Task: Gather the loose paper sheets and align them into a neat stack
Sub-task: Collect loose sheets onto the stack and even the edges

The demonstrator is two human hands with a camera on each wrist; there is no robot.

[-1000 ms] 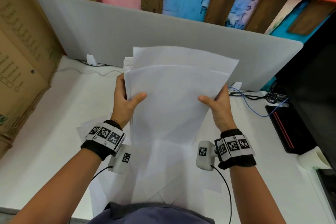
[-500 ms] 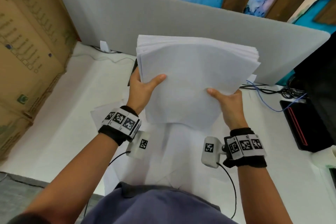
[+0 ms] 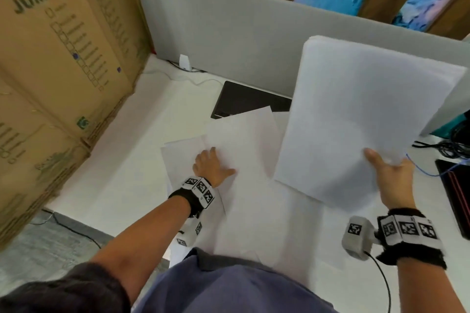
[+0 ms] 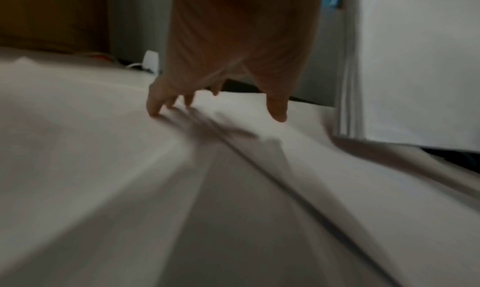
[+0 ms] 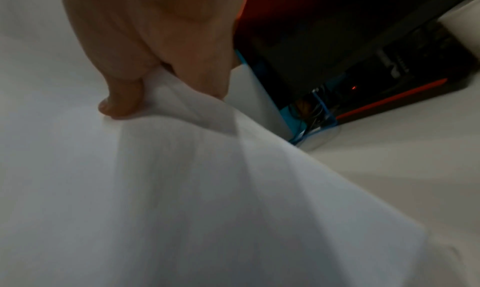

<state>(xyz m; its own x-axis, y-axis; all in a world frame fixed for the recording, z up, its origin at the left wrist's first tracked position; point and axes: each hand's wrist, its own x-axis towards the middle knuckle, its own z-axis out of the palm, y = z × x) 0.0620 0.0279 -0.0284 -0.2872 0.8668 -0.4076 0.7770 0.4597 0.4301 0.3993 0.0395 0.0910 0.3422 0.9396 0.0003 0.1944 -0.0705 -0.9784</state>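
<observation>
A thick stack of white paper is held up on the right, above the white desk. My right hand pinches its lower right edge, thumb on top; the right wrist view shows the thumb pressing the stack. Several loose sheets lie fanned over the desk's middle and toward its near edge. My left hand rests on them with its fingers spread; in the left wrist view the fingertips touch the loose sheets. The held stack stands at the right there.
Cardboard boxes wall off the left side. A grey divider panel runs along the back. A dark flat pad lies partly under the loose sheets. Cables and a black device with red stripes sit at the right.
My left hand let go of the stack and dropped onto the loose sheets on the desk. The right hand alone carried the stack to the right. The head view swung left.
</observation>
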